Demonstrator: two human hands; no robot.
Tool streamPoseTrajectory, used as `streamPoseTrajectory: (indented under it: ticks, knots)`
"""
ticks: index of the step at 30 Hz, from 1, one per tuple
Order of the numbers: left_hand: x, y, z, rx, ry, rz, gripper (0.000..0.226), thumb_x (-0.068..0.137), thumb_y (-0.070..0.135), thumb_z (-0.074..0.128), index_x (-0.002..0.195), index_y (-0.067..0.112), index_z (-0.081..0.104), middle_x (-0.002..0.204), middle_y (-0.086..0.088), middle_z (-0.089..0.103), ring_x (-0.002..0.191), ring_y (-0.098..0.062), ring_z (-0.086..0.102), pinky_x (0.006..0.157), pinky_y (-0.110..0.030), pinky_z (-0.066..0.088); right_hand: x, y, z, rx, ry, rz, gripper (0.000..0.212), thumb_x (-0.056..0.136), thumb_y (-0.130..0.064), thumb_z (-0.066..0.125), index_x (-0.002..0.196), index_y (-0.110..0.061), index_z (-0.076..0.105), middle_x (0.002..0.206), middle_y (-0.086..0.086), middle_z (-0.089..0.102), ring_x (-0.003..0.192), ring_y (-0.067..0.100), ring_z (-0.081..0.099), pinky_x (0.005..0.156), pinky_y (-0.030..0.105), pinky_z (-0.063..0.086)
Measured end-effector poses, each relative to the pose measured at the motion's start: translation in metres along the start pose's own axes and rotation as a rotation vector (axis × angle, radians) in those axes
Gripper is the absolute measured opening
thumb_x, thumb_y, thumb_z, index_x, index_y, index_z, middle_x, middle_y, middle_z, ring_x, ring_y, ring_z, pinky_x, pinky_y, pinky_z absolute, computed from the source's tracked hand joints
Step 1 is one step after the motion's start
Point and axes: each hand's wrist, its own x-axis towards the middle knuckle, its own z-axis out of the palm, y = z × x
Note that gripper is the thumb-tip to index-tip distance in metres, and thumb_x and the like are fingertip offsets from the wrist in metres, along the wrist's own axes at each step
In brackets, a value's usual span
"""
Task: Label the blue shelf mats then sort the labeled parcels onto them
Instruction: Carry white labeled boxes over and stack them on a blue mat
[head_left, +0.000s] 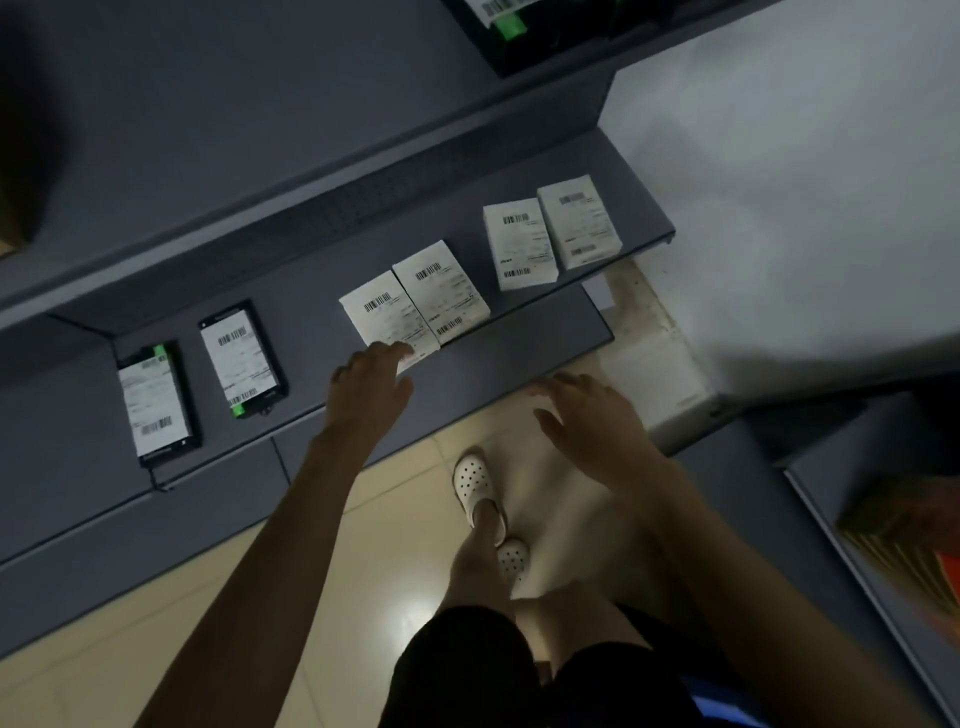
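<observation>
I see my left hand (371, 387) touching the near edge of a white labeled parcel (388, 318) at frame centre, while my right hand (592, 415) hovers spread, lower right of it

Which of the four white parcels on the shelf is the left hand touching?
The leftmost white parcel: the left hand rests its fingertips on its near corner. The other three lie further right, untouched.

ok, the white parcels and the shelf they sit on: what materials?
White parcels: probably matte cardboard boxes, going by crisp edges and flat faces, with printed paper barcode labels. Shelf: looks like grey painted sheet metal, thin with a folded front lip; dim light leaves it uncertain.
</observation>
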Motion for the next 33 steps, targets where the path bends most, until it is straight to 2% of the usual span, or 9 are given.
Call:
streamPoseTrajectory:
  ticks: [4,9,14,17,19,22,27,29,33]
  knots:
    - [0.04,-0.005,0.03,-0.043,0.017,-0.111,0.045,0.093,0.029,0.057,0.136,0.022,0.048,0.133,-0.009,0.052,0.117,-0.032,0.049,0.089,-0.045,0.046,0.039,0.018,0.0,-0.004,-0.035,-0.027,0.034,0.1,-0.029,0.048,0.133,-0.025,0.051,0.131,-0.004,0.057,0.116,0.017,0.055,0.092,0.031,0.045]
    - [0.09,-0.019,0.078,-0.26,0.092,-0.357,0.077,0.086,0.044,0.064,0.148,0.021,0.025,0.148,-0.011,0.026,0.134,-0.032,0.026,0.096,-0.054,0.045,0.122,0.015,0.037,-0.016,-0.146,-0.095,0.047,0.099,-0.026,0.048,0.144,-0.017,0.04,0.144,0.004,0.047,0.128,0.024,0.047,0.098,0.036,0.042]
    - [0.136,-0.013,0.107,-0.475,0.196,-0.612,0.107,0.078,0.047,0.073,0.153,0.014,0.003,0.158,-0.014,0.001,0.145,-0.034,0.0,0.116,-0.051,0.023,0.2,0.002,0.084,-0.003,-0.198,-0.116,0.07,0.097,-0.029,0.053,0.153,-0.008,0.017,0.157,0.013,0.024,0.142,0.031,0.027,0.113,0.044,0.033]
    - [0.142,-0.01,0.119,-0.48,0.254,-0.622,0.122,0.071,0.054,0.076,0.153,0.011,-0.003,0.16,-0.014,-0.005,0.147,-0.033,-0.008,0.12,-0.045,0.007,0.235,0.0,0.108,0.088,-0.163,-0.05,0.085,0.098,-0.045,0.046,0.155,-0.005,-0.004,0.163,0.016,0.0,0.149,0.034,0.005,0.121,0.048,0.018]
    - [0.137,-0.019,0.128,-0.462,0.288,-0.58,0.13,0.066,0.061,0.076,0.153,0.012,-0.007,0.16,-0.014,-0.006,0.147,-0.033,-0.008,0.121,-0.047,0.006,0.25,0.002,0.122,0.133,-0.115,-0.027,0.093,0.095,-0.059,0.034,0.154,-0.002,-0.01,0.162,0.019,-0.008,0.15,0.035,-0.002,0.122,0.048,0.011]
    - [0.121,-0.043,0.134,-0.474,0.318,-0.592,0.138,0.059,0.063,0.079,0.153,0.013,-0.009,0.158,-0.017,-0.004,0.146,-0.037,-0.001,0.118,-0.054,0.015,0.262,0.001,0.133,0.196,-0.067,0.005,0.099,0.095,-0.051,0.048,0.152,-0.001,-0.014,0.161,0.019,-0.015,0.15,0.035,-0.008,0.123,0.045,0.004]
    - [0.102,-0.066,0.133,-0.493,0.35,-0.675,0.146,0.051,0.065,0.08,0.152,0.008,-0.008,0.156,-0.018,0.01,0.145,-0.035,0.006,0.12,-0.05,0.01,0.275,-0.012,0.14,0.259,0.033,0.062,0.132,0.072,-0.07,0.066,0.153,-0.002,-0.014,0.162,0.017,-0.013,0.15,0.03,-0.009,0.119,0.039,-0.005]
    - [0.1,-0.068,0.137,-0.531,0.336,-0.713,0.143,0.051,0.06,0.083,0.153,0.008,-0.004,0.153,-0.016,0.017,0.143,-0.034,0.012,0.119,-0.048,0.015,0.273,-0.011,0.143,0.226,0.033,0.041,0.137,0.068,-0.065,0.074,0.153,-0.003,-0.014,0.163,0.016,-0.011,0.15,0.029,-0.009,0.119,0.04,-0.006]
    - [0.09,-0.075,0.141,-0.519,0.301,-0.777,0.131,0.056,0.046,0.088,0.15,0.008,0.006,0.145,-0.016,0.025,0.136,-0.035,0.023,0.116,-0.048,0.022,0.265,0.0,0.141,0.133,-0.005,0.004,0.135,0.065,-0.038,0.084,0.154,-0.008,-0.013,0.164,0.011,-0.006,0.15,0.031,-0.006,0.122,0.046,-0.001]
